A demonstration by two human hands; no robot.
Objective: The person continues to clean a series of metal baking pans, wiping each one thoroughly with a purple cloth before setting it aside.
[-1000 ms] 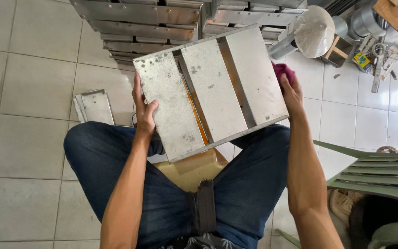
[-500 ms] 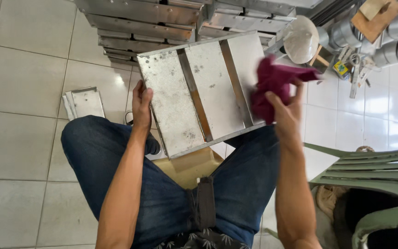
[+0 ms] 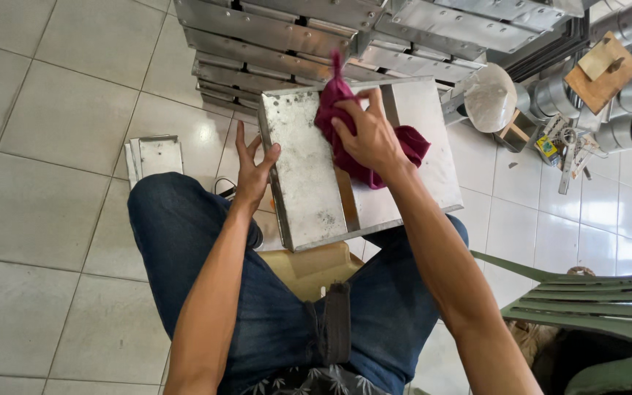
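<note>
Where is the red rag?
In the head view, the red rag lies on the metal tray, upper middle, pressed under the right hand.

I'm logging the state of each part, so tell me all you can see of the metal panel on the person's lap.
The flat rectangular grey metal panel has raised edges, lengthwise slots and dull speckled stains. It rests tilted across the knees. The left hand grips its left edge; the right hand presses a crumpled magenta cloth on its middle.
</note>
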